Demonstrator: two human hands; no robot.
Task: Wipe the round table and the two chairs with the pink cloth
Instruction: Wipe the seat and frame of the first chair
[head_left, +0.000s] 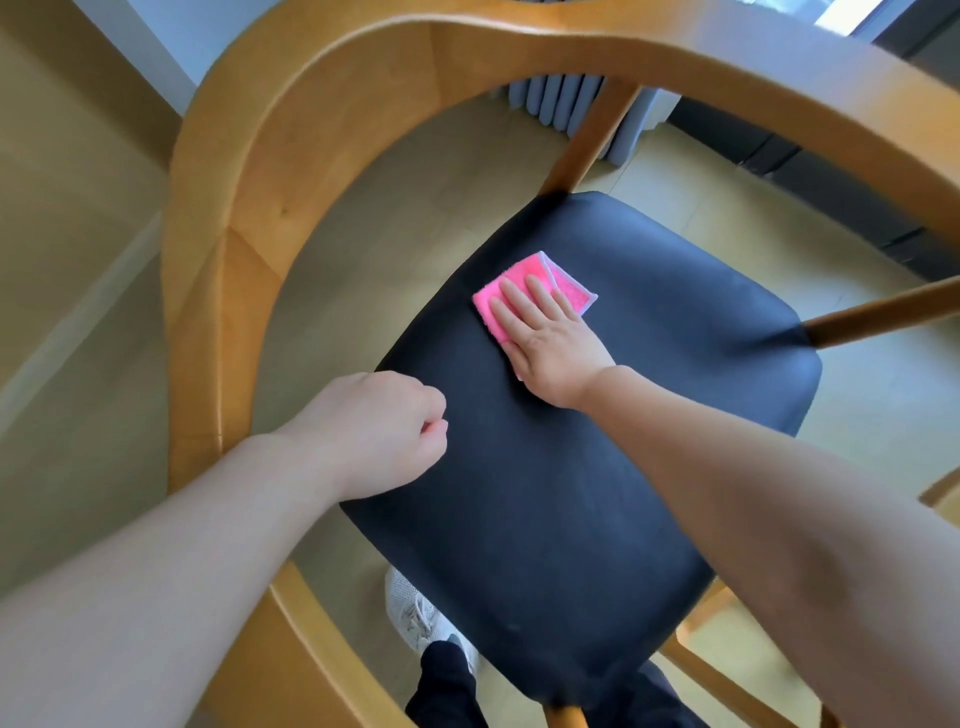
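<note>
Pink cloth (524, 291) is pressed flat on black seat (571, 467) of chair (249, 218) by right hand (556, 348), fingers straight, pointed toward the seat's far edge. Left hand (384, 431) is curled into a loose fist, nothing held, poised at the seat's left edge, hands apart. Unwiped seat judged mostly nearer the body, so right hand is better placed. No writing readable; table not in view

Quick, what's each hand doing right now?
Left hand: fingers curled, holding nothing, above the seat edge.
Right hand: open, fingers flat, pressing the cloth on the seat.
</note>
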